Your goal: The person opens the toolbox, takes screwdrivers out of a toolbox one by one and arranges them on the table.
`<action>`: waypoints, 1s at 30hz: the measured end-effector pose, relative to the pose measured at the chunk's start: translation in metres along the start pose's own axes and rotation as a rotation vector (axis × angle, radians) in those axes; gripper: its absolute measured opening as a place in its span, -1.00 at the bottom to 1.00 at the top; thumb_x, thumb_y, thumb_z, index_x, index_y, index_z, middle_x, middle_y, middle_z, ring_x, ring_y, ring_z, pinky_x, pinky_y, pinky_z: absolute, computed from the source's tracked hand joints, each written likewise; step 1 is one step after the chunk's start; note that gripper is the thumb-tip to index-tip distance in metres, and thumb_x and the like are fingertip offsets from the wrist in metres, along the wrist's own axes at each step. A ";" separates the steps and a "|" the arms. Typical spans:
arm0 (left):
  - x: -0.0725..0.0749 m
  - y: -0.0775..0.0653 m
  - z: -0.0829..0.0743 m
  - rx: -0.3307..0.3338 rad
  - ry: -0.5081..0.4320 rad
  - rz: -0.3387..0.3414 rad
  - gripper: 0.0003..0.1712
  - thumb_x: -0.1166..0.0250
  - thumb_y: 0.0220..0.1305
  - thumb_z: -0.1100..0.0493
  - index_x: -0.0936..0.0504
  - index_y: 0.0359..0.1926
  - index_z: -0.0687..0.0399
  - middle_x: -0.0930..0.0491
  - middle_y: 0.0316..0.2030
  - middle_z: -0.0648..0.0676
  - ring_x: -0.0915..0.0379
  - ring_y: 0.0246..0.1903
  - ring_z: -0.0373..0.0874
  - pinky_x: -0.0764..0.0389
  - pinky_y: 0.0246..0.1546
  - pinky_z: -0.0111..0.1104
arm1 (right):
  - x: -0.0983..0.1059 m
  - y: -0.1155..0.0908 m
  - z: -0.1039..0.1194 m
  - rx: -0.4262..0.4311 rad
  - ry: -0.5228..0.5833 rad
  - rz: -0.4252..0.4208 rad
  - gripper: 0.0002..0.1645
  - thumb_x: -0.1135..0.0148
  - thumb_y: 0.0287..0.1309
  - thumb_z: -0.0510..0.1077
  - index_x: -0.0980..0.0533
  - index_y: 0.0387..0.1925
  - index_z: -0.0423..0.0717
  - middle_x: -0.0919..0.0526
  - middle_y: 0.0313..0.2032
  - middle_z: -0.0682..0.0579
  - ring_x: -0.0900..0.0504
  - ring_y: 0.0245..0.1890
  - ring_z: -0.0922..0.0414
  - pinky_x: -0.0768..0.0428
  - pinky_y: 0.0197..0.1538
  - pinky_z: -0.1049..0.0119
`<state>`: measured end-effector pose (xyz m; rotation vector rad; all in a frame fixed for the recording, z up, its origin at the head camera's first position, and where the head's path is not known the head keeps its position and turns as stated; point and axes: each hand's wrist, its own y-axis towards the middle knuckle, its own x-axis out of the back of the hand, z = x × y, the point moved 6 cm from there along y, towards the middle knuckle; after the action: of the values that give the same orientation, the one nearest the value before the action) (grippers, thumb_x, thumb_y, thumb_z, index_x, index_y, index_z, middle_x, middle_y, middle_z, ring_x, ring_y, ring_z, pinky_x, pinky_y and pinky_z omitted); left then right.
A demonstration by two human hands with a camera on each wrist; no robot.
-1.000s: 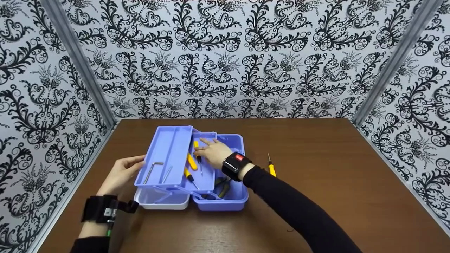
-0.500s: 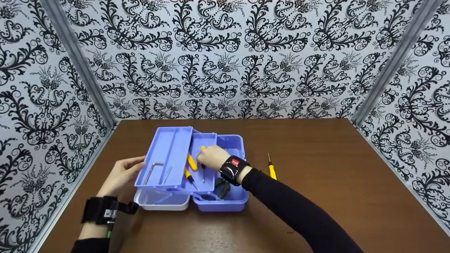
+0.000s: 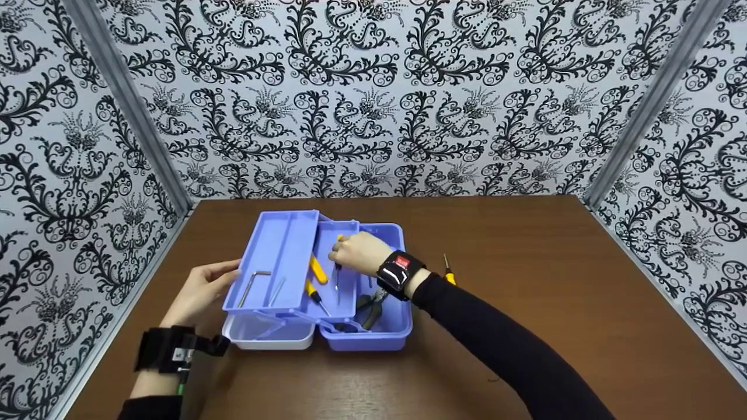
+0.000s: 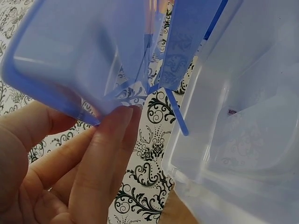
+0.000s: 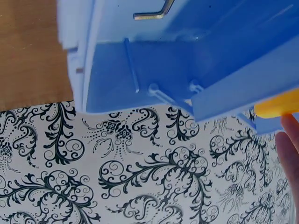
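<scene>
A periwinkle toolbox (image 3: 367,343) stands on the table with its trays fanned out to the left. My left hand (image 3: 195,294) holds the outer edge of the upper tray (image 3: 295,233), thumb and fingers at its rim in the left wrist view. Over the middle tray (image 3: 345,303), my right hand (image 3: 363,252) pinches a screwdriver by its yellow handle (image 5: 278,105), its thin shaft pointing down toward the tray. Beside it in that tray lie another yellow-and-black screwdriver (image 3: 314,290) and a yellow-handled tool (image 3: 318,270). A hex key (image 3: 248,289) rests in the upper tray.
Dark-handled pliers (image 3: 372,315) lie in the toolbox's deep compartment. The whitish lid (image 3: 268,344) sits folded out under the upper tray. A yellow screwdriver (image 3: 449,269) lies on the brown table (image 3: 525,256), partly behind the right sleeve. Patterned walls stand around the table.
The right hand has gone from spread fingers over the middle tray to pinching the screwdriver, then shifted slightly right with it. The left hand has stayed at the upper tray.
</scene>
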<state>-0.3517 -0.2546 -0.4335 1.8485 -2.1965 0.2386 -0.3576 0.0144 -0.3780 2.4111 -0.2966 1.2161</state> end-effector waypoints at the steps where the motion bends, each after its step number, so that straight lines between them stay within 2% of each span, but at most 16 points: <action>1: 0.000 0.000 0.000 -0.006 0.006 0.001 -0.46 -0.14 0.47 0.17 -0.37 0.31 0.47 -0.61 0.08 0.36 -0.66 -0.22 -0.32 -0.70 -0.13 -0.45 | 0.002 -0.001 -0.002 -0.005 0.001 -0.010 -0.77 -0.24 0.11 -0.35 -0.67 -0.39 0.05 -0.73 -0.40 0.18 -0.64 -0.36 0.22 -0.65 -0.46 0.38; 5: 0.000 0.001 0.001 0.001 0.022 -0.005 -0.47 -0.14 0.47 0.16 -0.39 0.30 0.44 -0.61 0.09 0.35 -0.65 -0.21 -0.32 -0.68 -0.12 -0.46 | 0.007 -0.005 -0.010 -0.024 -0.011 -0.046 -0.74 -0.21 0.13 -0.38 -0.68 -0.34 0.03 -0.75 -0.36 0.18 -0.64 -0.35 0.22 -0.64 -0.44 0.41; 10: -0.001 0.001 0.004 0.018 0.009 -0.002 -0.45 -0.13 0.47 0.14 -0.38 0.31 0.44 -0.66 0.05 0.24 -0.66 -0.20 -0.31 -0.69 -0.11 -0.45 | 0.009 -0.013 -0.018 -0.045 -0.043 -0.099 -0.80 -0.17 0.14 -0.39 -0.63 -0.34 -0.07 -0.74 -0.34 0.11 -0.65 -0.32 0.19 -0.67 -0.36 0.42; 15: -0.001 0.001 0.004 0.023 -0.009 -0.002 -0.45 -0.14 0.47 0.15 -0.37 0.32 0.44 -0.69 0.00 0.18 -0.67 -0.22 -0.30 -0.70 -0.13 -0.43 | 0.010 -0.025 -0.028 -0.116 -0.018 -0.118 -0.86 -0.17 0.19 -0.39 -0.60 -0.35 -0.15 -0.71 -0.34 0.03 -0.68 -0.33 0.15 -0.69 -0.37 0.40; 22: 0.000 0.000 0.002 -0.017 0.038 -0.023 -0.49 -0.14 0.46 0.20 -0.41 0.27 0.48 -0.66 0.03 0.28 -0.62 -0.24 -0.38 -0.66 -0.21 -0.52 | 0.009 -0.043 -0.041 -0.240 0.065 -0.126 -0.91 -0.17 0.21 -0.38 -0.57 -0.26 -0.26 -0.65 -0.36 -0.05 -0.63 -0.40 0.08 -0.70 -0.34 0.34; 26: 0.000 0.000 0.002 -0.012 0.016 -0.012 -0.49 -0.12 0.47 0.20 -0.40 0.28 0.49 -0.63 0.06 0.34 -0.63 -0.23 -0.35 -0.68 -0.17 -0.50 | 0.008 -0.053 -0.046 -0.286 0.099 -0.149 -0.98 -0.22 0.21 -0.34 -0.54 -0.32 -0.26 -0.62 -0.38 -0.05 -0.60 -0.39 0.07 -0.70 -0.32 0.34; 30: -0.001 -0.001 0.001 -0.009 -0.001 -0.002 -0.48 -0.11 0.48 0.19 -0.38 0.30 0.49 -0.61 0.08 0.37 -0.65 -0.23 -0.33 -0.69 -0.14 -0.47 | 0.008 -0.062 -0.049 -0.312 0.129 -0.169 -0.82 -0.35 0.15 -0.23 -0.52 -0.35 -0.27 -0.59 -0.39 -0.06 -0.58 -0.38 0.06 -0.69 -0.28 0.31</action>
<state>-0.3511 -0.2544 -0.4351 1.8456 -2.1926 0.2272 -0.3651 0.0921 -0.3628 2.0384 -0.2195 1.1491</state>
